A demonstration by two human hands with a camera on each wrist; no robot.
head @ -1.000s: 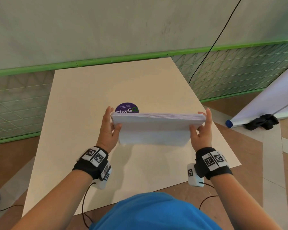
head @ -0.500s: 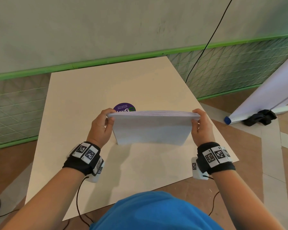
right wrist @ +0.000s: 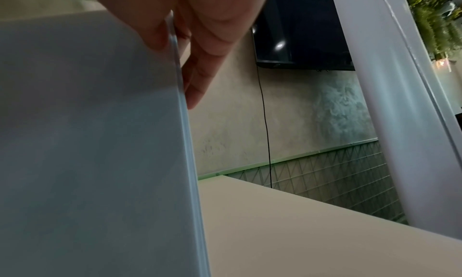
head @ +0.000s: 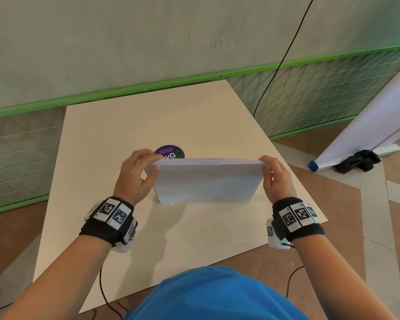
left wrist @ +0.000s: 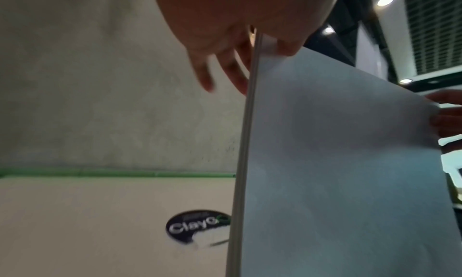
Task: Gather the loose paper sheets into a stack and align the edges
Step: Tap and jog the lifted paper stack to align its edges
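Sheets all gathered: my left hand and right hand each pinch a top corner of the stack, thumb in front, fingers behind. Stack stands on edge on the table, in front of a sticker. Top edges look nearly flush; what's left is probably final squaring, then laying it flat.

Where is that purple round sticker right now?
In the head view the sticker lies mid-table, just behind the paper stack, by the left hand.
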